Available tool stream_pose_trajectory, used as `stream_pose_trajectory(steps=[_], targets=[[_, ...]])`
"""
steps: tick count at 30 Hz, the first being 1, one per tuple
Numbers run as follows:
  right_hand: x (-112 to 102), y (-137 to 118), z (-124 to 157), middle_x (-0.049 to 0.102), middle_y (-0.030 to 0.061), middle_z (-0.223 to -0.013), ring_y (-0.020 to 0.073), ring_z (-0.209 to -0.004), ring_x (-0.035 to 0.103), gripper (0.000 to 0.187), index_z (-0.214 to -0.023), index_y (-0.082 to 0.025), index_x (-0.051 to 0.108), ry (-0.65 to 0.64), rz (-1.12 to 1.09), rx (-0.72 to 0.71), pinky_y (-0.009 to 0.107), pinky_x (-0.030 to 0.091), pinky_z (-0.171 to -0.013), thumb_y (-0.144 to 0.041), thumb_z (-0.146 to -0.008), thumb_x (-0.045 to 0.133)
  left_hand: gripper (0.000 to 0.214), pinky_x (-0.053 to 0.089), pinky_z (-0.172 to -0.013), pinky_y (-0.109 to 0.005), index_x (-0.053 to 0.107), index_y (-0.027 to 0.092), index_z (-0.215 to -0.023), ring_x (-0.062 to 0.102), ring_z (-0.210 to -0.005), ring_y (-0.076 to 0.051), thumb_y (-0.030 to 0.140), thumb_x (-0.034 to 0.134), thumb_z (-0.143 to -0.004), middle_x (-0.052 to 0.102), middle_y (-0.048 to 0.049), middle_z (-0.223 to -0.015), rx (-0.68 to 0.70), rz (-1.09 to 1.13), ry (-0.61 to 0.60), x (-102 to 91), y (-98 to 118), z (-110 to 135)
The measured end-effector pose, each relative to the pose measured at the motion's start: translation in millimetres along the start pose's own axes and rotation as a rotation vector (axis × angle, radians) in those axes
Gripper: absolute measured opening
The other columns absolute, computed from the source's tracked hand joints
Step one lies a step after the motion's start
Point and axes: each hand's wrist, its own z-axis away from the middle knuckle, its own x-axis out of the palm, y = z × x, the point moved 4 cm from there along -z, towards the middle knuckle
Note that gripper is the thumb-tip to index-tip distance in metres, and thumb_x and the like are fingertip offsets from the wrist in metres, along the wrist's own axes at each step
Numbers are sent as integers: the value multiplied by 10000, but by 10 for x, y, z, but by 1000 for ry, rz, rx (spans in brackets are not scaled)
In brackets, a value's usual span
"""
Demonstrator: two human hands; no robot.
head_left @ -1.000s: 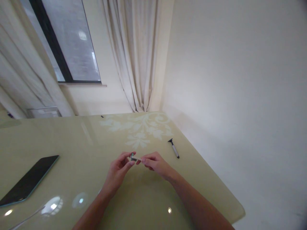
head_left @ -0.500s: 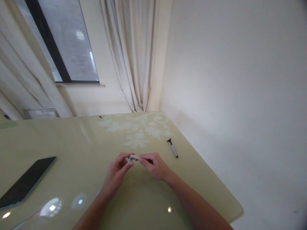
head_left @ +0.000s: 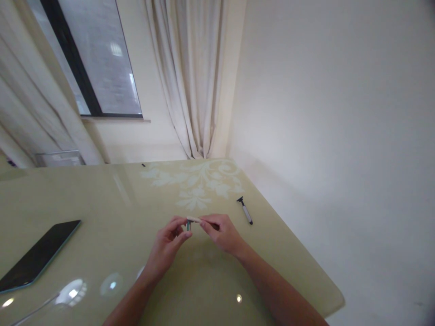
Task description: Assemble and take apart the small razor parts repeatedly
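Note:
Both my hands meet above the glossy pale green table (head_left: pixel 102 199), a little in front of its white floral print. Between them is a small razor (head_left: pixel 192 221) with a pale handle and a dark head. My right hand (head_left: pixel 220 232) pinches the handle, fingers closed. My left hand (head_left: pixel 168 244) pinches the dark head end with thumb and forefinger. A second razor (head_left: pixel 245 210), with a black head and grey handle, lies on the table to the right of my hands, near the wall-side edge.
A dark phone or tablet (head_left: pixel 36 256) lies flat at the table's left. A white wall runs along the table's right edge. Curtains (head_left: pixel 190 77) and a window (head_left: pixel 98 59) stand behind the far edge. A tiny dark item (head_left: pixel 144 165) rests near the far edge.
My hands have stayed in place, with the small razor turning slightly between the fingers. The camera view shifted a little.

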Motion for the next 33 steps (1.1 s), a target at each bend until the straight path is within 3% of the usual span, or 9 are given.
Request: stream_pose_trajectory(steps=[5,11,17,21,27,30,33], targets=[[31,-117,41,626,33,-732,156,-652,497,350,-1204,-209,788,17,205,-81,271,358,-634,-378,-1041,528,284,422,-651,-245,798,216,-1042,517,-703,-140,411,785,-837,596,-8,-863,-19,-22,15,-6,-37,-6],[54,-59,41,503,-18,-646,120,-589,381,399,-1033,-161,819,-159,-112,46,256,274,-559,-449,-1027,543,386,431,-625,-242,798,229,-1147,531,-690,-134,448,792,-830,586,-11,-876,-39,-21,34,-47,-88,-19],[86,93,36,371,-52,-605,95,-523,293,473,-1040,-134,807,-264,-396,209,242,224,-505,-540,-987,570,405,488,-686,-266,792,222,-1149,594,-741,-152,464,793,-824,590,-13,-872,-61,25,27,-33,-29,-13],[71,126,8,377,-45,-605,102,-555,302,464,-953,-143,816,-173,-277,144,246,221,-528,-541,-986,581,370,436,-641,-234,798,238,-1137,555,-716,-130,437,795,-825,562,5,-851,-44,4,23,-26,-21,-17],[7,-35,16,619,16,-716,139,-643,486,314,-1131,-195,816,40,100,-41,259,348,-623,-366,-1010,582,283,390,-608,-230,786,216,-1015,497,-669,-122,419,801,-818,548,19,-807,-27,-28,19,-13,-83,-13],[29,-84,34,616,19,-705,143,-641,489,315,-1148,-206,809,34,187,-65,259,355,-629,-358,-1019,564,277,393,-616,-234,783,215,-1012,496,-671,-125,419,795,-825,566,13,-821,-20,-55,12,-23,-88,-16],[52,-64,35,616,8,-702,132,-614,459,355,-1142,-187,805,-55,71,-39,246,337,-592,-392,-1030,538,341,401,-623,-238,789,228,-1112,508,-687,-132,431,777,-838,573,3,-853,-30,-60,18,-52,-101,-26]])
